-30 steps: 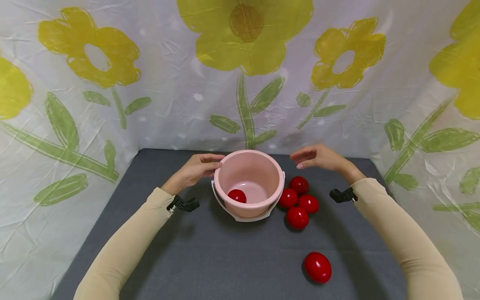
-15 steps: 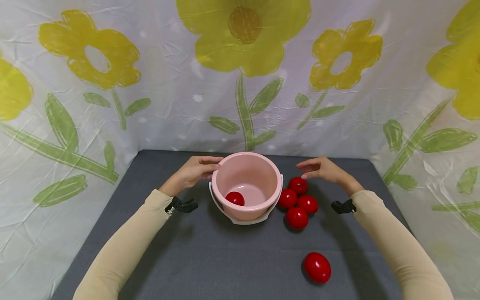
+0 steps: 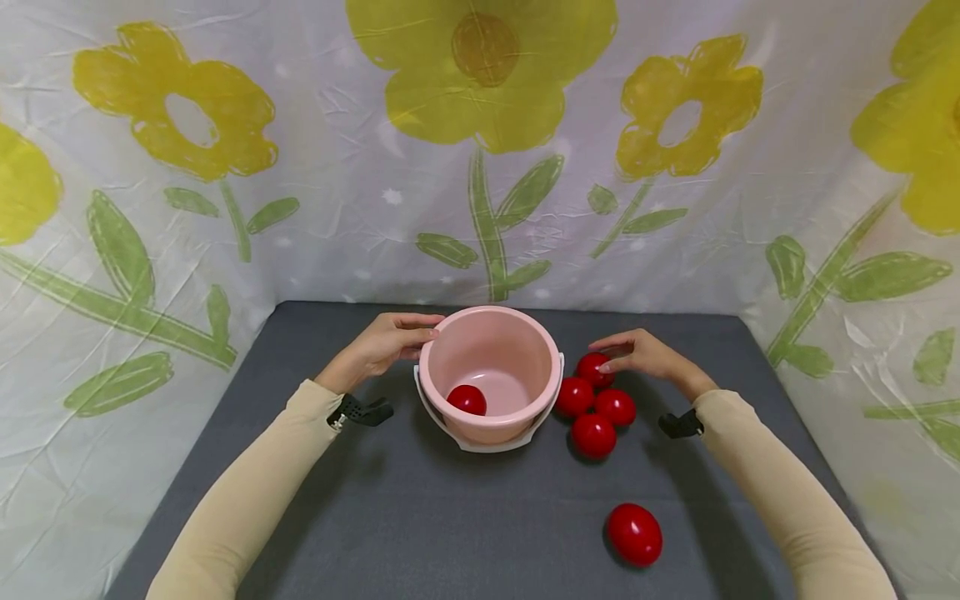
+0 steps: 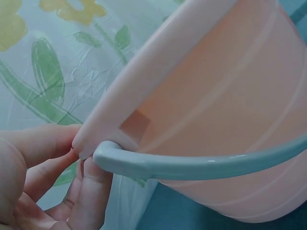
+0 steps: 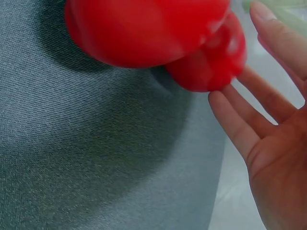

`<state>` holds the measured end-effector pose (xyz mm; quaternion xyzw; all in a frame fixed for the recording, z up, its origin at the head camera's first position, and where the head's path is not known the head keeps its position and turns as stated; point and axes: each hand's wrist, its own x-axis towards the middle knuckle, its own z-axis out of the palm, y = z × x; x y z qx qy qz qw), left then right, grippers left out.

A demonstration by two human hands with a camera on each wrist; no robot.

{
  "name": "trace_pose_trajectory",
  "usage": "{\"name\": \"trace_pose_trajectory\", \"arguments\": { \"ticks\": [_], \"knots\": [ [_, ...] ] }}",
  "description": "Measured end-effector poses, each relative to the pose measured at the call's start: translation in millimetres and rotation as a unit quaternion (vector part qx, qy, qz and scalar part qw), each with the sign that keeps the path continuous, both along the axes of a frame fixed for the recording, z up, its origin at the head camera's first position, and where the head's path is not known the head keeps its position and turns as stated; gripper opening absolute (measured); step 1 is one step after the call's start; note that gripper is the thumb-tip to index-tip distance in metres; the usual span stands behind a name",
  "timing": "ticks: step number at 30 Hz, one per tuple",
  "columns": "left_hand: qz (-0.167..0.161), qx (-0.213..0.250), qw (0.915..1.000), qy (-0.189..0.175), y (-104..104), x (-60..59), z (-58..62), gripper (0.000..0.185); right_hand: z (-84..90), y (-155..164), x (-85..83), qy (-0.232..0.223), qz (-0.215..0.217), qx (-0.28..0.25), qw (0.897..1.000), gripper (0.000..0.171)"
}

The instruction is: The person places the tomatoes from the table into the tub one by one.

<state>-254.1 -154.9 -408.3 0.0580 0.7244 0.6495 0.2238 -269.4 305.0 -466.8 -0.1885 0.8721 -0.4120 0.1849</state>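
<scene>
Far left, the floral backdrop (image 3: pixel 150 208) hangs behind a grey tablecloth (image 3: pixel 420 517). Then the left hand (image 3: pixel 382 346), beige sleeve, black wrist mount: fingers curled onto the rim of the pink bucket (image 3: pixel 491 375), thumb on top; the left wrist view shows fingertips (image 4: pixel 91 191) pinching right where the pale handle (image 4: pixel 201 163) joins the rim. Bucket sits upright, mid-table, handle folded down round its front. Inside, one red egg (image 3: pixel 467 400) lies at the bottom, left side. Moving right, just beside the bucket's wall: a cluster of four red eggs, rear egg (image 3: pixel 594 368), left egg (image 3: pixel 574 397), right egg (image 3: pixel 616 407), front egg (image 3: pixel 593 436), packed close, touching or nearly so. Over the rear egg comes the right hand (image 3: pixel 645 357), palm down, fingers straight & relaxed, gripping nothing; the right wrist cam has fingertips (image 5: pixel 230 115) at the egg's surface, touching or a hair off, can't say which. Nearer the camera & well apart from the rest, a lone red egg (image 3: pixel 634 534) lies by itself on the cloth, front-right.
</scene>
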Motion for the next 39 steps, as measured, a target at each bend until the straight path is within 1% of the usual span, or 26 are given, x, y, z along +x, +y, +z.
{"name": "trace_pose_trajectory", "arguments": {
  "ticks": [8,16,19,25,29,33,36,39],
  "knots": [
    [-0.002,0.008,0.9999,-0.007,-3,-0.4,-0.2,0.048,-4.3,-3,3.0,-0.009,0.009,-0.018,1.0,0.049],
    [-0.006,0.023,0.9996,-0.015,-5,-0.6,-1.2,0.049,-10.7,-6,1.9,-0.009,0.009,-0.01,1.0,0.051],
    [-0.001,0.032,0.9992,-0.022,-5,0.6,-0.8,0.049,-12.0,-6,2.0,0.0,0.008,-0.004,1.0,0.051],
    [0.0,0.034,0.9992,-0.019,-4,1.1,-0.6,0.049,-10.7,-7,2.3,0.018,0.008,0.012,1.0,0.048],
    [-0.002,0.036,0.9992,-0.019,-4,1.0,-0.9,0.049,-6.0,-6,3.2,0.017,0.004,0.016,1.0,0.047],
    [0.0,0.035,0.9992,-0.02,-4,0.8,-1.5,0.049,3.0,-3,2.4,0.027,-0.001,0.014,1.0,0.047],
    [0.001,0.033,0.9992,-0.02,-4,0.4,-1.8,0.048,13.2,-1,0.8,0.034,-0.004,0.009,0.999,0.048],
    [0.001,0.03,0.9994,-0.02,-4,0.1,-1.9,0.048,28.0,1,-0.6,0.033,-0.007,0.009,0.999,0.048]
  ]
}}
